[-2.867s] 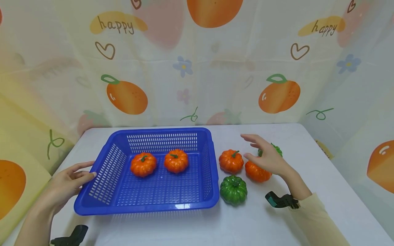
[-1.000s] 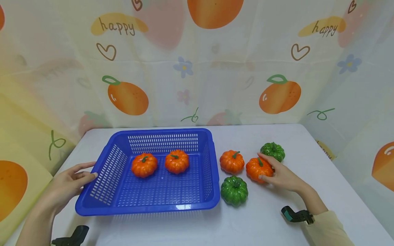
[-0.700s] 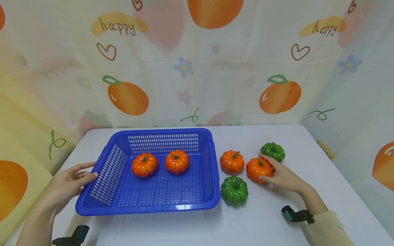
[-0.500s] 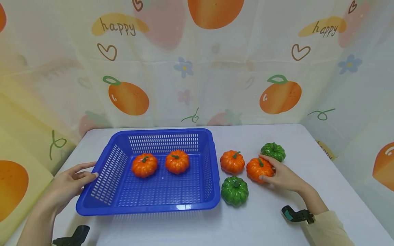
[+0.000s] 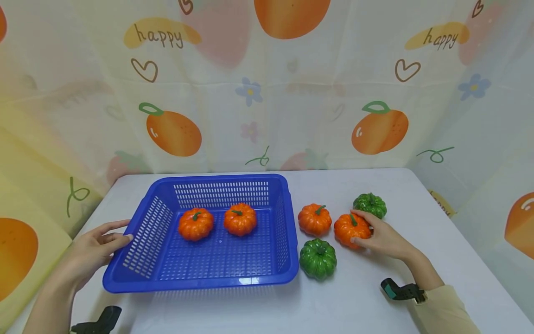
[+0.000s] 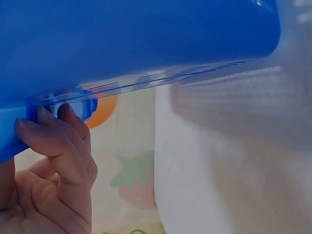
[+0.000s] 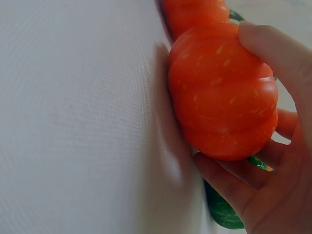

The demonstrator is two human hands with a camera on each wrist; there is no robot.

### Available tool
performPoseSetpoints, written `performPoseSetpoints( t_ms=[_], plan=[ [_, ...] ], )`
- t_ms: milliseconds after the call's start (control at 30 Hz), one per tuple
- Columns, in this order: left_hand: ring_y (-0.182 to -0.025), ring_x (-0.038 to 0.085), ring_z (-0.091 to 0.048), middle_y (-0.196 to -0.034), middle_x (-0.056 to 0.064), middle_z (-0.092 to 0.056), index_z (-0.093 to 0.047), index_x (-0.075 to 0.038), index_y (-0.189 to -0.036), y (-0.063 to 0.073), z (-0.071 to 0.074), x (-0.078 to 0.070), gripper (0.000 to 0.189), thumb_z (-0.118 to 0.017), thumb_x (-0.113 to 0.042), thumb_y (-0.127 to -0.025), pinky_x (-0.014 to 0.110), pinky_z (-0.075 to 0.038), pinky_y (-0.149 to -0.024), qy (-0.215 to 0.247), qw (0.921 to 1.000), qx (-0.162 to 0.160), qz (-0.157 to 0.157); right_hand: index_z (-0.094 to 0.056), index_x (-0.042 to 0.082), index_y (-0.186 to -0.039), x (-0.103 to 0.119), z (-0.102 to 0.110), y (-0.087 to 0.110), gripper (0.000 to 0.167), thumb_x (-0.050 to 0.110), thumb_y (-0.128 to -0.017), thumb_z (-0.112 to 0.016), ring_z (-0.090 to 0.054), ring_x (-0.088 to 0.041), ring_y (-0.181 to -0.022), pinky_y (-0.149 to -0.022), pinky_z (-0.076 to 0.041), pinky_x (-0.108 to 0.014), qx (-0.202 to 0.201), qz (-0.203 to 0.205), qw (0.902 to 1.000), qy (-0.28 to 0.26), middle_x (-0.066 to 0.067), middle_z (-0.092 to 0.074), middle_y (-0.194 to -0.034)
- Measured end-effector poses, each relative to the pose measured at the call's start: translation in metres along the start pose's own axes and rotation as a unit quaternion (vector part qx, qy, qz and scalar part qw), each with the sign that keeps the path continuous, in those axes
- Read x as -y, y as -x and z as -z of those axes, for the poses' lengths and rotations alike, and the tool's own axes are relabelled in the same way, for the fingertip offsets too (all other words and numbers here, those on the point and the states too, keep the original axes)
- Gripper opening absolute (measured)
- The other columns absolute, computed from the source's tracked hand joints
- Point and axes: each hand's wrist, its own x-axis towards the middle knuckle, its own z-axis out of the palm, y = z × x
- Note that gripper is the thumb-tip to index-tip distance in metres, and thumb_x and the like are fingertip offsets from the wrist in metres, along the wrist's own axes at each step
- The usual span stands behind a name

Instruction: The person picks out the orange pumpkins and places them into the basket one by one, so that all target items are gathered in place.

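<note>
My left hand [image 5: 93, 248] grips the left rim of a blue plastic basket [image 5: 200, 284], thumb on top; in the left wrist view its fingers [image 6: 58, 141] curl under the rim. Two small orange pumpkins, one to the left [image 5: 195, 224] and one to the right [image 5: 239, 220], sit inside the basket. On the table my right hand [image 5: 384, 237] holds another orange pumpkin [image 5: 349, 230], thumb on the near side and fingers round the far side. In the right wrist view this pumpkin [image 7: 222, 92] rests close against the white cloth.
Left of the held pumpkin lies another orange pumpkin [image 5: 314, 220]. One green pumpkin [image 5: 318, 260] stands by the basket's right side, another green pumpkin [image 5: 370, 205] behind the right hand. A white table [image 5: 354, 306] carries everything, with a fruit-print curtain [image 5: 292, 125] behind it.
Since the oldest frame my right hand has come down from above the pumpkins and taken hold of the right-hand orange one. Over the last second nothing has visibly moved; the left hand keeps its place.
</note>
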Motion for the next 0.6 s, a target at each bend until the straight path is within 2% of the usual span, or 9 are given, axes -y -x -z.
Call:
performPoseSetpoints(
  t_ms=[600],
  plan=[
    [-0.074,0.013,-0.063,-0.086,-0.01,-0.063,-0.035,-0.009,-0.139,-0.0012,0.0006,0.0017,0.063,-0.059,-0.038,-0.088,0.029,-0.053,-0.066,0.013,0.9999,0.002,-0.009,-0.033,0.006,-0.14,0.0086,0.0075,-0.0025,0.075,0.031,-0.08,-0.071,-0.044,-0.039,-0.118,-0.094,-0.039,-0.057,0.002,0.0,1.0,0.001,-0.022,-0.038,-0.138]
  ],
)
